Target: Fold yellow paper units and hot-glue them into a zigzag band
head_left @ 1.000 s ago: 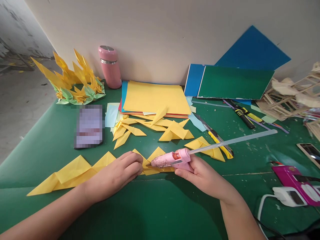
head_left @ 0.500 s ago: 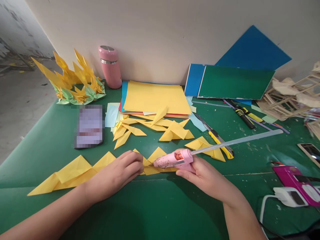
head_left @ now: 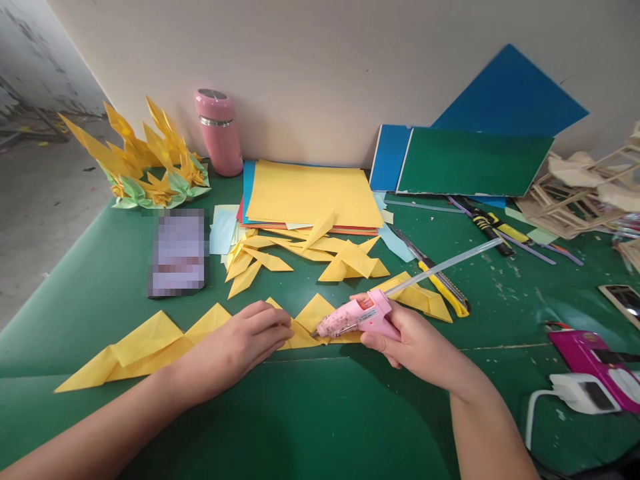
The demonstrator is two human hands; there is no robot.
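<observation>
A strip of folded yellow paper points (head_left: pixel 147 339) lies along the front of the green table. My left hand (head_left: pixel 257 333) has its fingers closed and pressed on the strip near its middle. In my right hand (head_left: pixel 407 333) is a pink hot glue gun (head_left: pixel 357 317), with a long translucent glue stick (head_left: pixel 445 265) coming out of its back end. The nozzle points left and meets the strip just right of my left fingers. More folded yellow pieces (head_left: pixel 353 261) lie loose behind, and another yellow piece (head_left: pixel 425 300) is partly behind the gun.
Behind stands a stack of coloured paper (head_left: pixel 310 193). A paper crown (head_left: pixel 150 167), a pink flask (head_left: pixel 220 137) and a pixelated phone-like object (head_left: pixel 177 253) are at left. A yellow utility knife (head_left: pixel 443 287), blue and green boards (head_left: pixel 473 163), a wooden stick model (head_left: pixel 575 193) and a white plug (head_left: pixel 585 393) are at right.
My right hand has shifted the glue gun slightly right and turned it, so the glue stick's far end swings left and toward the back. My left hand stays nearly in place on the strip.
</observation>
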